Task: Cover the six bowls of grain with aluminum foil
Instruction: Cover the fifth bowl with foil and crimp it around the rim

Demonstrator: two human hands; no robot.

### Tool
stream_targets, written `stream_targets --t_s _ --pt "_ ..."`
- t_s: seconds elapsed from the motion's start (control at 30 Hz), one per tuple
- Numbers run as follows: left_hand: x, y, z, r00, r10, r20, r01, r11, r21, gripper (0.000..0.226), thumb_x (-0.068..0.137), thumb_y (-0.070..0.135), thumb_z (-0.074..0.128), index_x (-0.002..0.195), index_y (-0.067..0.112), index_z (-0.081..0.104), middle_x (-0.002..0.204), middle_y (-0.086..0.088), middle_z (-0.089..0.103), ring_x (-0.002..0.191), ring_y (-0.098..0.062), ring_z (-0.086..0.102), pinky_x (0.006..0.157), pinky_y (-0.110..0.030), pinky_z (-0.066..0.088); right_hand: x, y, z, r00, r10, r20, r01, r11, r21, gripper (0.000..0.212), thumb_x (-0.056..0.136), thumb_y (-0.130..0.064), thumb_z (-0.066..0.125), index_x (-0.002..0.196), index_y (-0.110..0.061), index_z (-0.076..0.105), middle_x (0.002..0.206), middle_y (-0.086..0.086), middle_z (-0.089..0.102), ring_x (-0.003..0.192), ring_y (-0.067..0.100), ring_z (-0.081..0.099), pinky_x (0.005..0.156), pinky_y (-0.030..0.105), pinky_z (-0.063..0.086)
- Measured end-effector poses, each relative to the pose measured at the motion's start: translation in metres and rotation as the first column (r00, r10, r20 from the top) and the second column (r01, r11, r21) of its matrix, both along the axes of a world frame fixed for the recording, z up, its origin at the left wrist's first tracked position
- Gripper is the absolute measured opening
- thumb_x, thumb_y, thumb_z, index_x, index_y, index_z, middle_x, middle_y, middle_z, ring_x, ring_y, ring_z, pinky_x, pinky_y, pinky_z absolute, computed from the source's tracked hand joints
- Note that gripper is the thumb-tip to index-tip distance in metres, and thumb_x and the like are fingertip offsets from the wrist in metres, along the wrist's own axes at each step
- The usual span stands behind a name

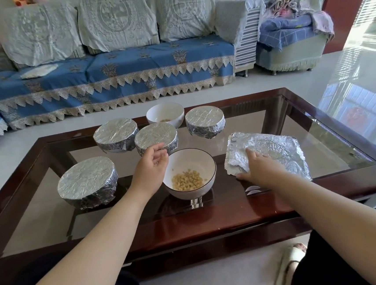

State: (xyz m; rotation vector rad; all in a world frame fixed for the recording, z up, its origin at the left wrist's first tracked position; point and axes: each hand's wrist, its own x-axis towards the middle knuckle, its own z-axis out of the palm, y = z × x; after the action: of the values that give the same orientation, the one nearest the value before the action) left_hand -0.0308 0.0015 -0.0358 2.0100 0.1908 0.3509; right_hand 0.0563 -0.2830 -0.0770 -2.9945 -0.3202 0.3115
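Four of the six bowls already wear foil: one at the near left (87, 183), one behind it (116, 135), one in the middle (156, 138) and one at the far right (205, 122). Two remain bare, the near bowl (190, 173) with pale grain in its bottom and the far bowl (165, 117) behind the covered middle one, so the step in hand looks to be fetching a sheet for the fifth bowl. The right hand (259, 165) lies on the foil stack (266, 154), fingers fairly straight and laid over the crinkled top sheet near its left edge, thumb down at the near corner; whether it has started to lift a sheet I cannot tell. The left hand (153, 163) hovers loosely curled and holding nothing, just over the left rim of the near bowl and close in front of the covered middle bowl. The stack rests on the glass table (330, 128) just right of the near bowl, so the carry is short. The next move likely calls for peeling off a single sheet without dragging the ones under it, centring it over the near bowl, then pressing the edges down round the rim with both hands, taking care not to tear the thin foil or tip the bowl
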Motion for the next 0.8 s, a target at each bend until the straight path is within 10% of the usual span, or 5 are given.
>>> stream_targets --t_s 0.13,0.27,0.63,0.8 --pt "0.002 -0.001 -0.001 1.0 0.004 0.0 -0.004 1.0 0.0 0.034 0.1 0.018 0.055 0.134 0.015 0.052 0.128 -0.002 0.062 0.119 -0.015 0.057 0.095 -0.016 0.039 -0.011 0.007 0.008 0.981 0.085 0.175 -0.055 0.984 -0.172 0.057 0.101 -0.028 0.046 0.149 -0.011 0.019 0.116 0.012 0.065 0.095 0.035 0.066 0.062 0.036 0.046" --pt "0.002 -0.002 -0.001 1.0 0.012 0.014 -0.012 1.0 0.022 0.033 0.101 0.014 0.054 0.134 0.013 0.052 0.127 -0.003 0.062 0.114 -0.01 0.057 0.085 0.0 0.037 -0.018 0.013 0.013 0.966 0.163 0.201 -0.1 0.952 -0.291 0.066 0.091 0.004 0.044 0.15 -0.008 0.016 0.107 0.01 0.066 0.09 0.033 0.067 0.058 0.035 0.042" --pt "-0.002 -0.006 0.008 0.998 0.024 0.052 -0.026 0.998 0.051 0.033 0.101 0.012 0.052 0.134 0.011 0.052 0.123 0.006 0.059 0.111 -0.007 0.055 0.083 0.003 0.037 -0.018 0.007 0.051 0.861 0.122 0.493 -0.032 0.982 -0.188 0.05 0.093 -0.001 0.045 0.14 -0.016 0.034 0.115 0.003 0.067 0.084 0.029 0.069 0.05 0.029 0.033" --pt "-0.002 -0.005 0.019 0.988 0.075 0.132 -0.079 0.997 0.024 0.019 0.102 0.021 0.052 0.12 0.022 0.058 0.104 0.009 0.07 0.089 0.0 0.063 0.081 -0.021 0.05 -0.031 0.019 0.08 0.614 0.082 0.785 -0.169 0.985 0.03 0.049 0.082 0.0 0.067 0.128 -0.011 0.057 0.089 0.009 0.073 0.057 0.031 0.064 0.043 0.02 0.021"
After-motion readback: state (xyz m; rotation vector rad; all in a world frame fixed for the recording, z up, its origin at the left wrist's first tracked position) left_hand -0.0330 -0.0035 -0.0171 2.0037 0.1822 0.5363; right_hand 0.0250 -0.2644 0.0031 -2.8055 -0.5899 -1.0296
